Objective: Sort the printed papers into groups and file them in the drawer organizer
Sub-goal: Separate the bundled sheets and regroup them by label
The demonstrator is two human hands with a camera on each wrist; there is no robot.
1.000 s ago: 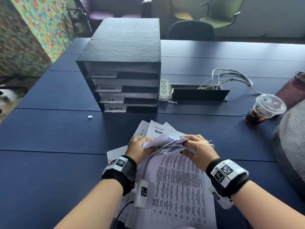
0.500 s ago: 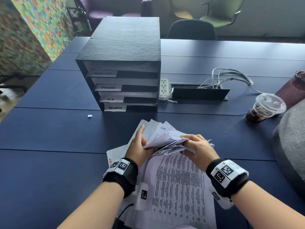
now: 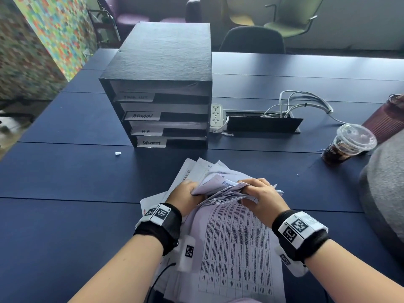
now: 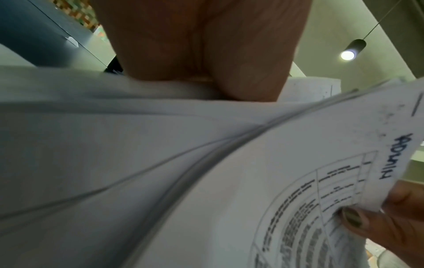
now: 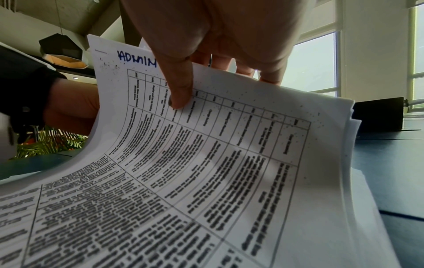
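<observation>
A stack of printed papers lies on the dark blue table in front of me, its far ends bent upward. My right hand pinches the lifted far ends of the sheets, thumb on a table-printed page marked ADMIN. My left hand has its fingers curled on the left side of the lifted sheets; its fingertips are hidden. More papers fan out flat beyond the hands. The black drawer organizer stands behind them, with labelled slots, ADMIN second from the top.
A power strip and a cable box with white cables sit right of the organizer. An iced drink cup and a maroon tumbler stand at the right, beside a grey cloth mass. A small white scrap lies at the left.
My left hand's fingers, stretched out over the papers half a second ago, have curled back onto the lifted sheets. The right hand stays on the bent stack.
</observation>
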